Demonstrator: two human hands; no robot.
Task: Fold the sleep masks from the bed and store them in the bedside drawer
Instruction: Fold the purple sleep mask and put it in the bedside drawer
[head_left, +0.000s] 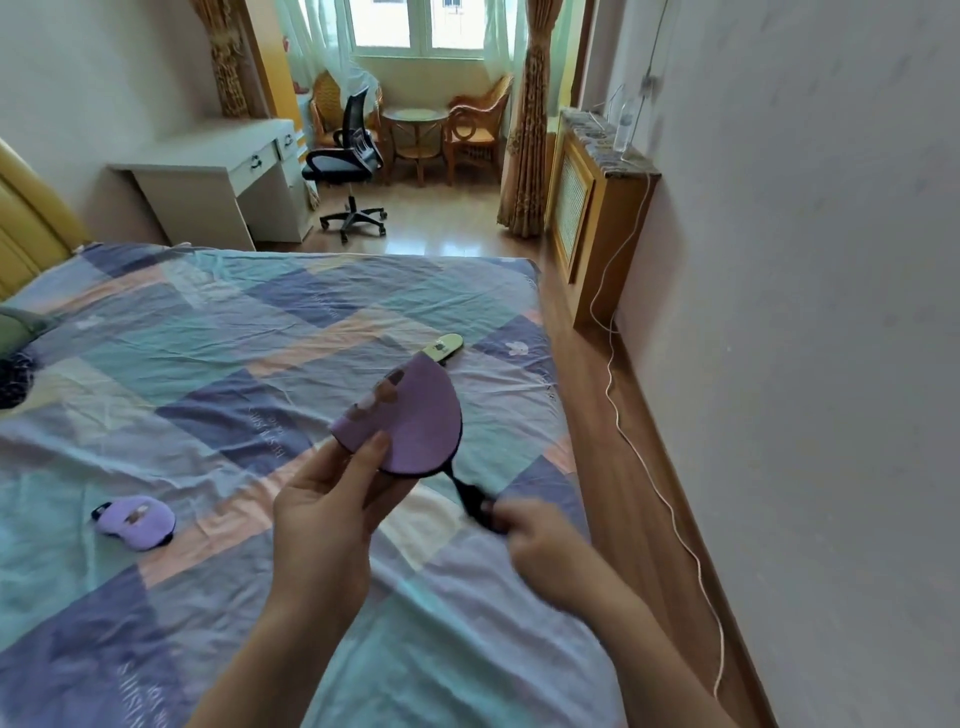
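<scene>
Head view: a person stands at the side of a bed (218, 332), folding a purple mask (415, 421) held in the air above the patchwork sheet. The left hand (332, 514) pinches the folded mask near its lower left corner, thumb on top and fingers beneath, so the two halves stay doubled into a half-moon with the printed face turned up. The right hand (540, 540) is closed around the black strap (470, 493) that trails from the mask's lower edge, apparently drawing it taut so it can be wrapped or tucked before the mask is put away; the hand is blurred, so the exact grip of its fingers is unclear. A second purple mask (136, 521) lies flat on the sheet, well to the left of the hands and untouched, and a yellow-green mask (441, 346) rests on the sheet beyond the held one, partly hidden behind it. Both seem left within reach for their turn. The bedside drawer is out of frame, so nothing here shows any mask stored. By this picture, the job looks early: one mask in the fold, two waiting. The slack strap is the likeliest snag, since a loose grip could let the fold spring open.
</scene>
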